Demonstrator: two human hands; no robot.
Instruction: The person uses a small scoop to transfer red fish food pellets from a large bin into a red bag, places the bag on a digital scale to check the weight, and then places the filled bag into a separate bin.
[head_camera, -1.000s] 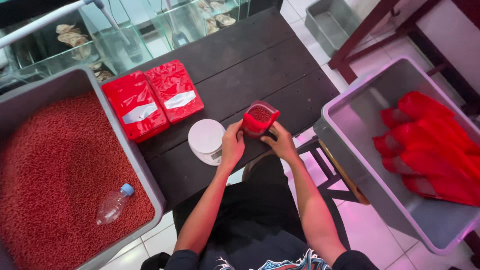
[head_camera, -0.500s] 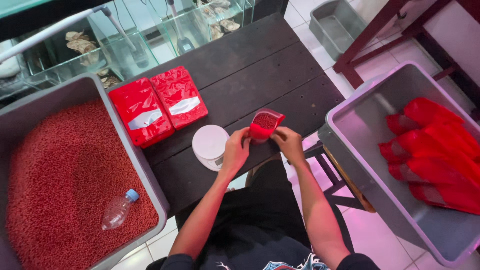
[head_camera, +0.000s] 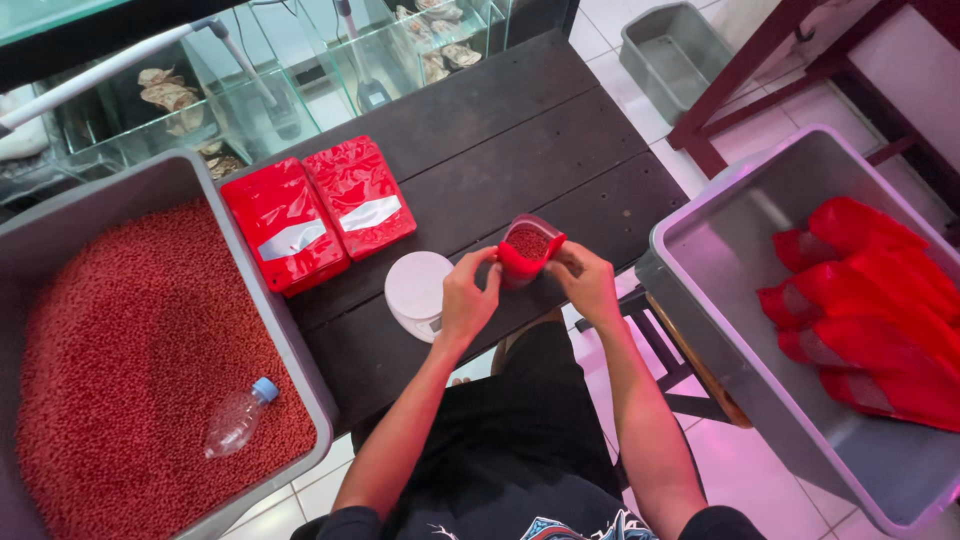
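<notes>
A small red pouch, open at the top and filled with red pellets, stands at the near edge of the dark wooden table. My left hand pinches its left rim and my right hand pinches its right rim. A round white scale sits just left of my left hand. Two sealed red pouches lie flat farther left on the table.
A grey tub on the left holds red pellets and a plastic bottle. A grey tub on the right holds several red pouches. Glass tanks stand behind the table; a small grey bin sits on the tiled floor.
The pouch has stayed in both hands near the table edge, its open top now turned up toward me so the pellets show. The view shifted slightly.
</notes>
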